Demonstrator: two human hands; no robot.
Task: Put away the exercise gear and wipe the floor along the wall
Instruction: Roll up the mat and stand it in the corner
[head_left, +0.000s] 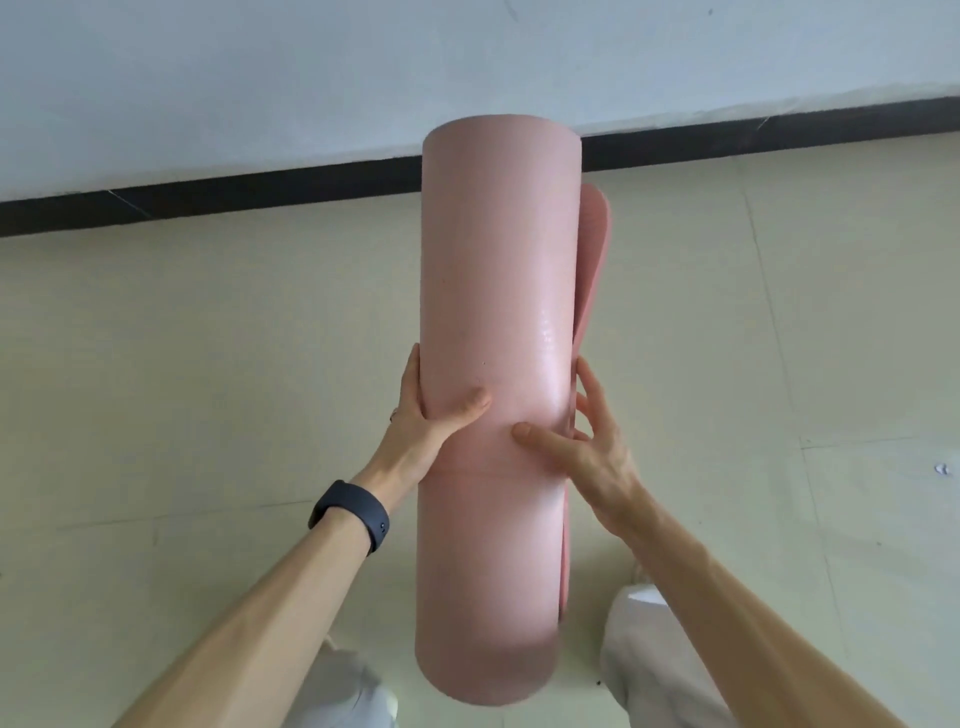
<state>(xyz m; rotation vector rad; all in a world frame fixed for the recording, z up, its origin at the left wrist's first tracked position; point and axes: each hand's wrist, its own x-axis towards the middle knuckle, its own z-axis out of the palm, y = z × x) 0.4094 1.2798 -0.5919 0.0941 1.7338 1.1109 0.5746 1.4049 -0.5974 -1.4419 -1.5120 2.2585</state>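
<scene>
Pink and rolled tight, the exercise mat (498, 332) fills the middle of the view, held lengthwise and pointing toward twelve o'clock, its near end closest to the camera between the person's knees. Both hands clasp it about two thirds of the way down. At nine o'clock of the roll the left hand (436, 410) wraps the side with its thumb pressed flat on the front, a dark wristband (350, 514) on that wrist; at three o'clock the right hand (597, 441) has its thumb on the front and its fingers (589, 384) spread over the loose outer flap (592, 260), which stands a little off the roll. So each grip is closed on the mat. Beyond it lies pale tiled floor (208, 338), then a dark skirting board (234, 195) under a white wall (260, 78) at twelve o'clock. Judging by the lifted flap, the step goes best if the right hand presses that edge down and keeps the roll snug while carrying it to storage, so it does not unwind
</scene>
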